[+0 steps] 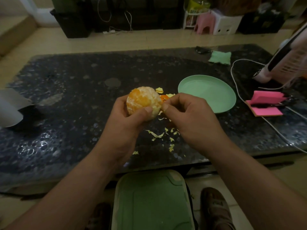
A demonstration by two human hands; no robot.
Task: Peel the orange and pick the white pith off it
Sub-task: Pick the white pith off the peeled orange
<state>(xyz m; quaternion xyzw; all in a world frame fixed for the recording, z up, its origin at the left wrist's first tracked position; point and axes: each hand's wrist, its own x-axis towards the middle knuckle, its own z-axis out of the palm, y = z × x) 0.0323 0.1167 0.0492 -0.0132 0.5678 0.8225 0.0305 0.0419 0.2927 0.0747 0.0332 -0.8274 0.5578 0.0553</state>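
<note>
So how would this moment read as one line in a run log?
left hand: grips peeled orange | right hand: pinches pith at its side | pith scraps: on table

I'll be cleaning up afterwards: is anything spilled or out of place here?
Yes. Pith scraps and peel bits lie scattered on the table. None are on the green plate right beside them, which is empty.
</note>
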